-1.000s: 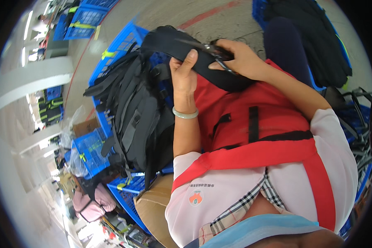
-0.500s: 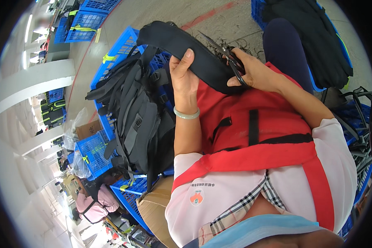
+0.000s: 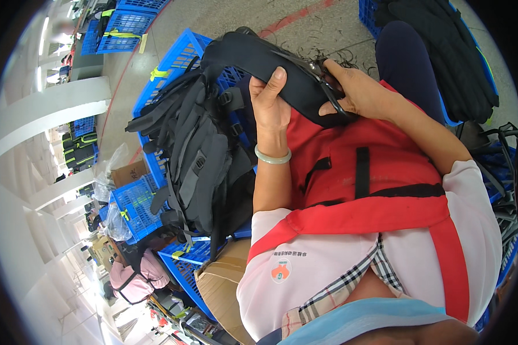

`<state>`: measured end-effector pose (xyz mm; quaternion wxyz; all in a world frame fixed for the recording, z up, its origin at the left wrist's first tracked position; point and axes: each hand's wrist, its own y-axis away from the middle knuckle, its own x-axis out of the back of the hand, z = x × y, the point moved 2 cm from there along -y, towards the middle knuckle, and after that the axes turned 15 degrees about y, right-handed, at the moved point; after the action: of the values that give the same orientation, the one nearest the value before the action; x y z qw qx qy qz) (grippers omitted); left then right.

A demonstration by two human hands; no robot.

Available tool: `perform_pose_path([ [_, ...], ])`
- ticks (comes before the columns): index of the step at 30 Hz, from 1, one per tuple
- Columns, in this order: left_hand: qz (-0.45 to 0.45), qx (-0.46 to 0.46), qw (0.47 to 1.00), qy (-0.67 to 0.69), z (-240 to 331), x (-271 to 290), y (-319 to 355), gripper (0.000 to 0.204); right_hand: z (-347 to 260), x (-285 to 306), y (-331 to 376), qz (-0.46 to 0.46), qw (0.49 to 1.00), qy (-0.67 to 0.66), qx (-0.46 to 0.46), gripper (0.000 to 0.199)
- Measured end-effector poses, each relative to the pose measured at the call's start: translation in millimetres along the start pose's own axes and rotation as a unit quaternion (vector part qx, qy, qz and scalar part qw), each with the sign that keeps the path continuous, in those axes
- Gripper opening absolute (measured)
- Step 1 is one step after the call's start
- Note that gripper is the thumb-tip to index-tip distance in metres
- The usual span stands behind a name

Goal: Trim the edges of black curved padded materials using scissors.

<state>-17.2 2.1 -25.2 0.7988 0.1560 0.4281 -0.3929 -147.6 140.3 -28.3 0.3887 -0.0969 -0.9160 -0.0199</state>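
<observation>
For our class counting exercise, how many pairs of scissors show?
1: the scissors, in the right hand, by the black padded piece that the left hand holds. Others could be hidden in the crates.

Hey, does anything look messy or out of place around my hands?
Yes: thin dark scraps lie scattered on the floor, beyond your right hand and scissors. They look like loose litter, unlike the black pieces heaped on the blue crate. I see no obvious damage.

Left hand (image 3: 271,106) partly behind black pad (image 3: 298,86); topmost left crate (image 3: 144,4) cropped
</observation>
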Motion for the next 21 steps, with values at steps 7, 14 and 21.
perform_pose_path([
  [7, 0.013, -0.025, 0.998, -0.049, -2, 13, 0, 0.024, 4, -13, -5, -0.008, 0.998, -0.021, -0.056, 0.055],
  [14, -0.002, -0.018, 0.999, -0.048, -3, 12, -2, 0.026, 3, -20, 0, 0.041, 0.992, -0.117, -0.016, 0.055],
  [21, 0.011, 0.012, 1.000, 0.010, -3, -1, -2, 0.021, 3, -10, -8, 0.053, 0.994, -0.091, -0.042, 0.056],
])
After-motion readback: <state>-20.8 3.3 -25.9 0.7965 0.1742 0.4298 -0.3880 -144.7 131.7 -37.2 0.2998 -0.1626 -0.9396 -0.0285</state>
